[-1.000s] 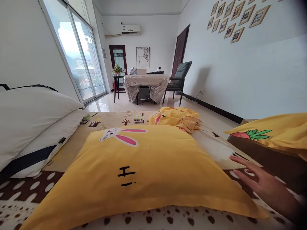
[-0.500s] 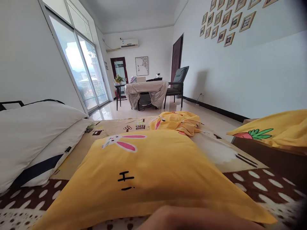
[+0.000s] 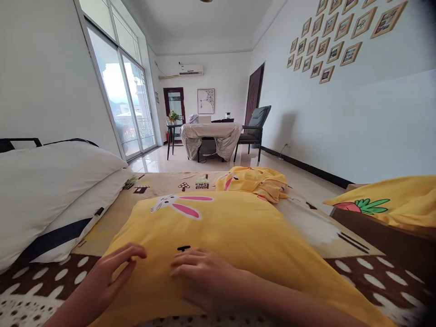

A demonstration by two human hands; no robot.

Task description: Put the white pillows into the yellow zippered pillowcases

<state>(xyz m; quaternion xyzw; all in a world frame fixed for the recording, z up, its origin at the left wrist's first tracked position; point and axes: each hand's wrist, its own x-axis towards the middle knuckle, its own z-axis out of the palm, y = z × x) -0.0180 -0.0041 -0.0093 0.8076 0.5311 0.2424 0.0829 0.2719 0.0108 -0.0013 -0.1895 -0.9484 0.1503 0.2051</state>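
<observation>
A yellow pillow (image 3: 238, 222) with a white rabbit print lies on the bed in front of me. My left hand (image 3: 114, 270) is over its near left part, thumb and fingers apart, with nothing between them. Over the middle of the pillow is my right hand (image 3: 207, 279), fingers stretched out and covering most of the black lettering. It is slightly blurred, and I cannot tell how firmly it presses on the cloth.
White pillows (image 3: 57, 181) are stacked at the left. Crumpled yellow cloth (image 3: 255, 179) lies beyond the yellow pillow. Another yellow piece with a carrot print (image 3: 405, 200) is at the right. A covered table (image 3: 211, 130) and a dark chair (image 3: 254, 127) stand farther back.
My left hand has come into view from below. My right hand and forearm have risen from the bottom edge onto the pillow. The camera's view has shifted slightly.
</observation>
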